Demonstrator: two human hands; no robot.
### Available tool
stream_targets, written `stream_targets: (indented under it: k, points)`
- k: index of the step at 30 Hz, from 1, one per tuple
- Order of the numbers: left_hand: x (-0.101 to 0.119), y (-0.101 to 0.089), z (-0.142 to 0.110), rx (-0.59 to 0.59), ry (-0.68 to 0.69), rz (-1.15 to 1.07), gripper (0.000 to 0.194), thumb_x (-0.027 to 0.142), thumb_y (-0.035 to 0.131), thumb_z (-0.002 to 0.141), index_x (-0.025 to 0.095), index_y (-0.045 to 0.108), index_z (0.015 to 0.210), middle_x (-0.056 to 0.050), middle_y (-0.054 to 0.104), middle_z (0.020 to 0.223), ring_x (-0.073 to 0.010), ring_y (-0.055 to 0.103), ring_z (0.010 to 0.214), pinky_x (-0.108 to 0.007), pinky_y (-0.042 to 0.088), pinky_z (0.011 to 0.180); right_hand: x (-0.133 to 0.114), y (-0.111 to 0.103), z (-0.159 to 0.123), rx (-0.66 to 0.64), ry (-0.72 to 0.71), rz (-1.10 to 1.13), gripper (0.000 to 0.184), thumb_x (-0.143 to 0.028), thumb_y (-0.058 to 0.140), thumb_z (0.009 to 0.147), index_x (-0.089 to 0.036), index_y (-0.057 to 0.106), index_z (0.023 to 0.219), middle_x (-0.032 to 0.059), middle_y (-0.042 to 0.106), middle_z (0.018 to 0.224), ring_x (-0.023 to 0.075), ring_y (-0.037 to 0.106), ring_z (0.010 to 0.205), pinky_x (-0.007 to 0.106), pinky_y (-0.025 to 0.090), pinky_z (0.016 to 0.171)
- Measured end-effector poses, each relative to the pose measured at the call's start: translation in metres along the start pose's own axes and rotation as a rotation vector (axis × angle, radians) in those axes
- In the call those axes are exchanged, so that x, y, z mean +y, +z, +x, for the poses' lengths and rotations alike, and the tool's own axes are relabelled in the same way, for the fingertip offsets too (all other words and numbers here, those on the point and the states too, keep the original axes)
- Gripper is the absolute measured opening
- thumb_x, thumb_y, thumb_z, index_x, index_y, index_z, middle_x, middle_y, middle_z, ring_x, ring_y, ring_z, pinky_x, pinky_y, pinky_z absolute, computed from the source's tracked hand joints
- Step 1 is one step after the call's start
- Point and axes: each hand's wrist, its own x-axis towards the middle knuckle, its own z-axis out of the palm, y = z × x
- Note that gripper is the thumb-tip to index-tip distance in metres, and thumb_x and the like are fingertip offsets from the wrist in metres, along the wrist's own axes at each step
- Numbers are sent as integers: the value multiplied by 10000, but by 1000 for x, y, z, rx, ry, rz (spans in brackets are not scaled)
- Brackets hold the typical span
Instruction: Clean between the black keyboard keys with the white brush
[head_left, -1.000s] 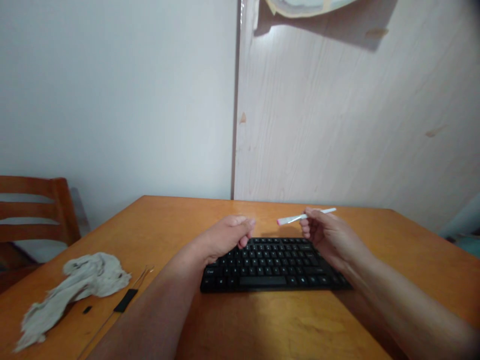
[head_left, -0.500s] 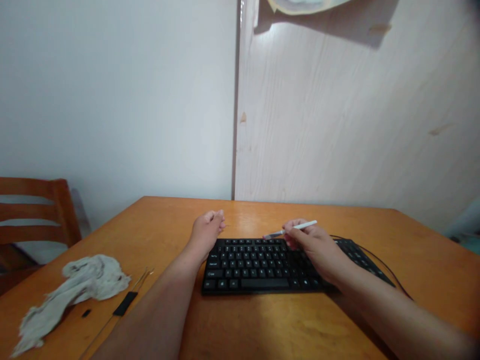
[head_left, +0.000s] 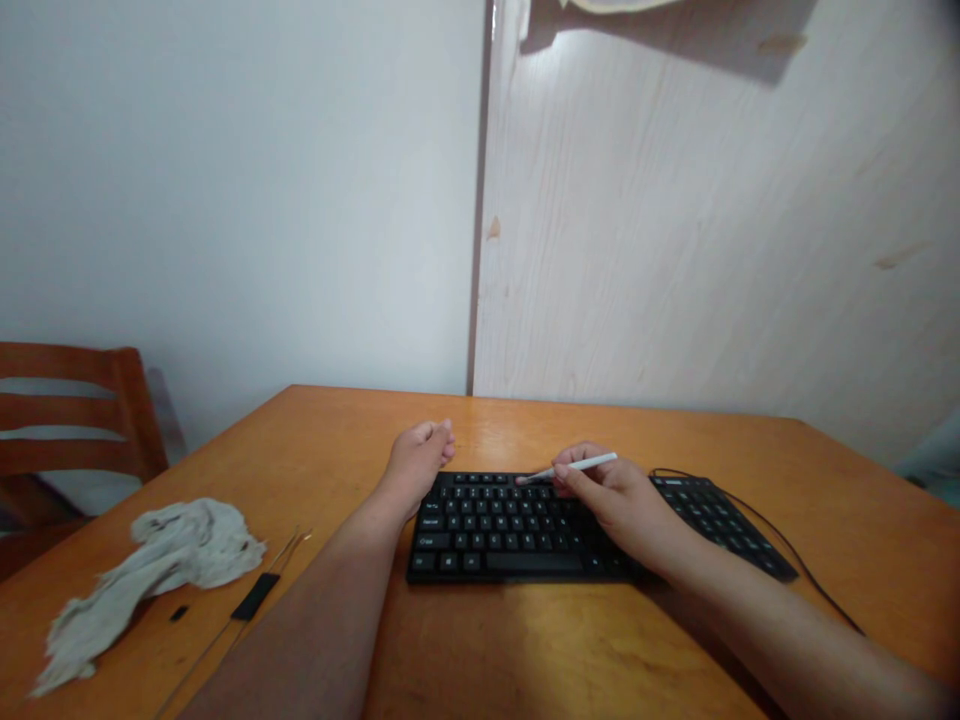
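Wooden table (head_left: pixel 525 650), pale wall (head_left: pixel 225 200); right hand (head_left: pixel 615 505) grips a pen (head_left: pixel 585 462), left hand (head_left: pixel 416 465) curled empty.

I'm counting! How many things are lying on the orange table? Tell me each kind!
Black keyboard: 1
Thin black cable: 1
Slim white pen: 1
Crumpled grey-white cloth: 1
Black strip on a thin wire: 1
Tiny black rectangular piece: 1
Total: 6

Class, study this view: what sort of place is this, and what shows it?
Probably a room at home or a small office: a black keyboard, a wooden table and a wooden chair.
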Motion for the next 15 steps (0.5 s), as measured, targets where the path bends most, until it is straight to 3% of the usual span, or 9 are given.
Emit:
stream_targets:
  k: [9, 12, 15]
  points:
    - [-2, 0, 1, -12, 8, 18, 371, 506, 561, 849, 156, 609, 736, -19, 604, 635, -133, 532, 589, -253, 409, 593, 1, -24, 0, 183, -8, -317, 175, -327, 529, 916, -212, 577, 793, 7, 635, 722, 183, 604, 692, 302, 412, 648]
    - [-1, 0, 1, -18, 1, 17, 370, 506, 560, 849, 158, 605, 731, -14, 600, 629, -129, 526, 582, -251, 405, 592, -2, -26, 0, 257, -18, -251, 179, -354, 525, 926, -208, 595, 851, 18, 658, 750, 193, 633, 725, 306, 431, 666]
    - [-1, 1, 1, -17, -4, 22, 373, 511, 561, 846, 160, 604, 726, -12, 601, 624, -129, 526, 581, -252, 404, 593, -4, -22, 0, 212, -70, -137, 258, -414, 536, 935, -197, 634, 834, 43, 677, 822, 210, 656, 821, 318, 451, 737]
